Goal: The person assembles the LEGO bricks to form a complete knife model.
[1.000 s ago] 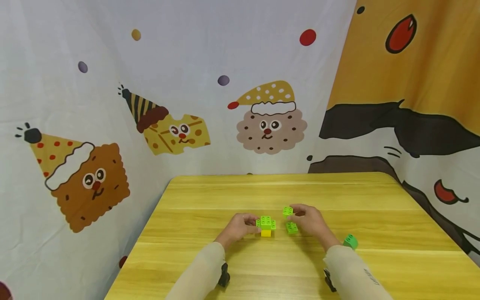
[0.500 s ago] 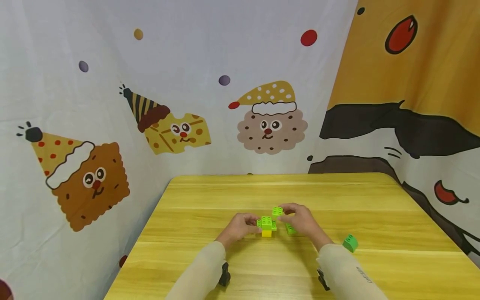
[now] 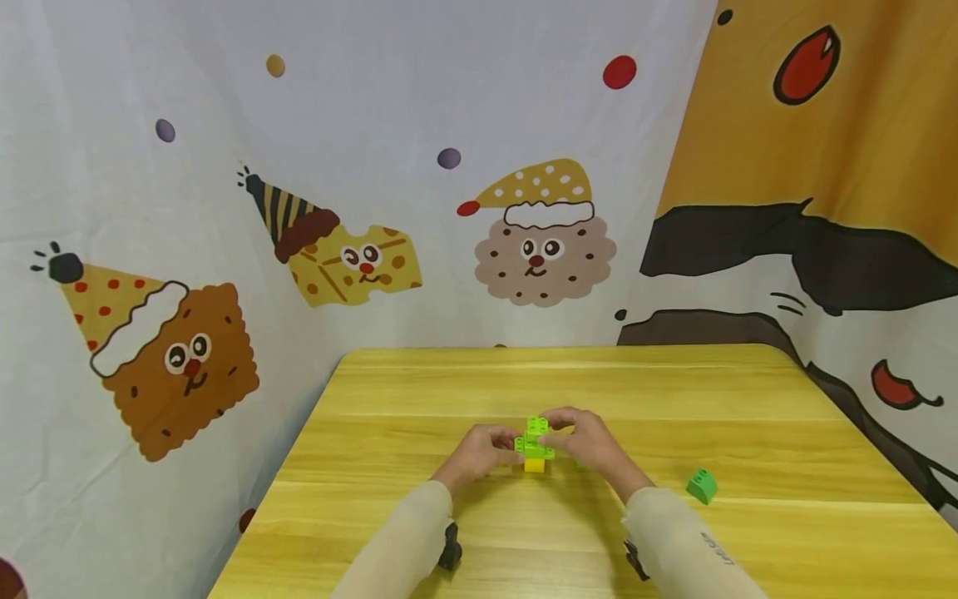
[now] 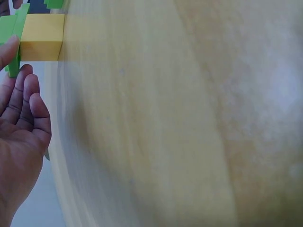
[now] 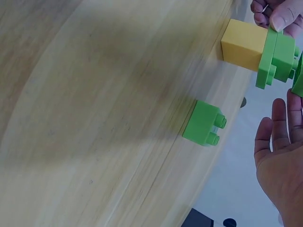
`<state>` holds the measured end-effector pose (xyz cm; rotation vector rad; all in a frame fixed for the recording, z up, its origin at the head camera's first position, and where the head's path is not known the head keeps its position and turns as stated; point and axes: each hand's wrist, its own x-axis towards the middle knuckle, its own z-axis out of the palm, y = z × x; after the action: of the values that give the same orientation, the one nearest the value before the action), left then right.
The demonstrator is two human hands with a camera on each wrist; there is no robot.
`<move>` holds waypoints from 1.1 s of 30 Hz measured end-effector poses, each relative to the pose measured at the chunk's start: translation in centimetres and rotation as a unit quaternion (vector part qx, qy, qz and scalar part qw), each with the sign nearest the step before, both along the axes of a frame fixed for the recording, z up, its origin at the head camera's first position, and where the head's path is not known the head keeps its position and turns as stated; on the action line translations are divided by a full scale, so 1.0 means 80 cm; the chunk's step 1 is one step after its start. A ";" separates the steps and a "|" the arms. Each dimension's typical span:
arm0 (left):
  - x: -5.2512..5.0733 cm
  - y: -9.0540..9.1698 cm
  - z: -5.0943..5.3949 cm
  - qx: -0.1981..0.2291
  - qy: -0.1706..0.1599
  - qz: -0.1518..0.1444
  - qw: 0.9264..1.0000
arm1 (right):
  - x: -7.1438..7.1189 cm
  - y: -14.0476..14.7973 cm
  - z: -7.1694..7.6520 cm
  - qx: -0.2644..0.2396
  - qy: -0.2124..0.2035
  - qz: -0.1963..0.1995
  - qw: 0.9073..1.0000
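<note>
A small stack stands on the table: a yellow brick (image 3: 535, 466) at the bottom, a wider lime-green toy brick plate (image 5: 267, 59) over it, and a lime-green brick (image 5: 283, 56) on top. My left hand (image 3: 481, 450) pinches the left end of the plate, the thumb lying against it in the left wrist view. Just over the stack, my right hand (image 3: 589, 443) holds another studded lime-green brick (image 3: 537, 426) between thumb and fingers. In the right wrist view, that brick is cut off by the frame edge, and I cannot tell whether it touches the studs below.
A loose lime-green brick (image 5: 202, 123) sits on the table (image 3: 419, 391) beside the stack, mostly hidden under my right hand in the head view. Farther right lies a darker green brick with a curved side (image 3: 702, 487). A printed cloth (image 3: 404, 100) hangs behind the table.
My right hand has moved left, carrying its lime-green brick from beside the stack to over its top. My left hand has stayed at the stack.
</note>
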<state>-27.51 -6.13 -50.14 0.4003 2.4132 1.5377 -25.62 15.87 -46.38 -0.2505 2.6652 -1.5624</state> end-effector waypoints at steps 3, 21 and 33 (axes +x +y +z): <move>0.000 0.000 0.000 -0.001 0.001 0.000 1.000 | 0.001 -0.002 -0.002 0.000 0.000 0.004 1.000; -0.001 0.001 0.000 -0.002 -0.002 0.003 1.000 | -0.001 -0.005 -0.008 0.013 0.007 0.019 1.000; -0.001 0.001 -0.001 -0.001 0.002 0.001 1.000 | -0.001 -0.006 -0.008 0.019 0.018 0.026 0.999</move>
<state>-27.56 -6.02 -50.21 0.4008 2.4174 1.5374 -25.74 15.36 -47.00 -0.3478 2.6889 -1.5044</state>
